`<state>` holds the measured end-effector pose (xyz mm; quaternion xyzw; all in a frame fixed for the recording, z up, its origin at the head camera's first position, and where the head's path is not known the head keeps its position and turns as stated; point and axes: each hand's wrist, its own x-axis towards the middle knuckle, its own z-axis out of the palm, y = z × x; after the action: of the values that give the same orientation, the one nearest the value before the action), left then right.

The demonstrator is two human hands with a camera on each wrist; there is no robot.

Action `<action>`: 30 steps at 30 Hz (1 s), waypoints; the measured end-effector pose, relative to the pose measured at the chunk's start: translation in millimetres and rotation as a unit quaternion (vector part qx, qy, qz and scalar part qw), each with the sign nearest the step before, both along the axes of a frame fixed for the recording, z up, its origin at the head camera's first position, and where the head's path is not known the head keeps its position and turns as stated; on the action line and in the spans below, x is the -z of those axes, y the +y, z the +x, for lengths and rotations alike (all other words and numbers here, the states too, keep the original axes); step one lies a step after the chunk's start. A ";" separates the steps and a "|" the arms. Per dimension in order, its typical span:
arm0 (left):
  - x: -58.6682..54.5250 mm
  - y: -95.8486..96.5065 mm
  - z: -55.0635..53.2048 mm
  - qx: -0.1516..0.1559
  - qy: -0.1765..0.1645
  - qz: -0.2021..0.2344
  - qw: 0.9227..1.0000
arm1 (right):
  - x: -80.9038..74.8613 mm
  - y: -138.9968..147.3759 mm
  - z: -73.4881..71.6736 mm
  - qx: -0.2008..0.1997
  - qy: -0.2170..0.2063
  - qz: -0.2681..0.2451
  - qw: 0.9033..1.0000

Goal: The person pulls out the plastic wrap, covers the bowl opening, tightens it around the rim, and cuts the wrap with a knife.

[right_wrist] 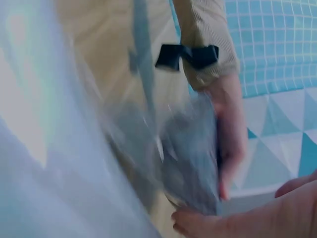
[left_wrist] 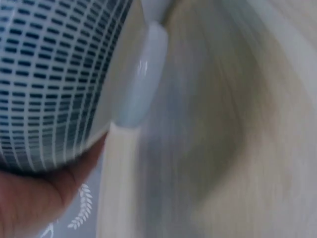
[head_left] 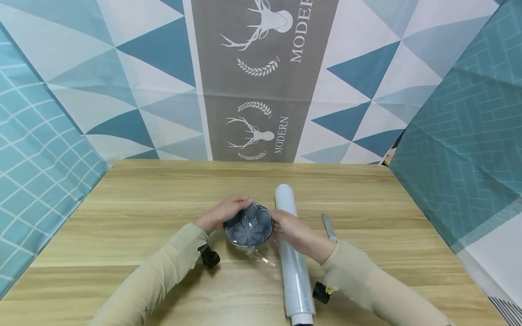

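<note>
Both hands grip a blue patterned bowl (head_left: 248, 228), tilted with its inside facing the head camera. My left hand (head_left: 225, 213) holds the upper left rim, its thumb over the edge. The right hand (head_left: 294, 230) pinches the right side of the rim. Clear plastic film (head_left: 258, 257) hangs in a crumpled tail below the bowl, and in the right wrist view shiny film (right_wrist: 190, 148) lies across its mouth. The left wrist view shows the checked outer wall (left_wrist: 54, 74) of the bowl. The right fingertips are partly hidden in the head view.
A long roll of plastic wrap (head_left: 295, 276) lies lengthwise on the wooden table (head_left: 163, 280), just under the right forearm. Beyond it is a knife (head_left: 327, 225), partly covered by the right sleeve. Patterned cloths (head_left: 253, 90) hang behind and at both sides.
</note>
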<state>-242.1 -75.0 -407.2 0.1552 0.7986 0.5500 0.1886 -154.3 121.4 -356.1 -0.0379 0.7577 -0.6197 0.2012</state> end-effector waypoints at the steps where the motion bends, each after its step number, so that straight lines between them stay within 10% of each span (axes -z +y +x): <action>1: -0.7 0.6 1.3 -0.015 -0.005 0.002 1.000 | 2.0 -3.0 0.0 -0.001 -0.005 -0.012 1.000; 8: -3.6 2.6 12.8 -0.133 -0.048 0.026 0.990 | 6.9 -17.2 1.4 0.044 -0.042 -0.062 0.996; 19: -18.9 9.2 29.8 -0.273 -0.090 0.149 0.946 | 7.5 -31.0 2.1 0.095 -0.008 -0.102 0.990; 30: -23.7 29.7 47.6 -0.331 -0.051 0.212 0.918 | 5.8 -43.3 -1.7 0.195 0.005 -0.205 0.959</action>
<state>-194.5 -45.3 -383.5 -0.1102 0.6582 0.7447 -0.0012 -156.0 78.1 -361.9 0.0673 0.6082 -0.7886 0.0601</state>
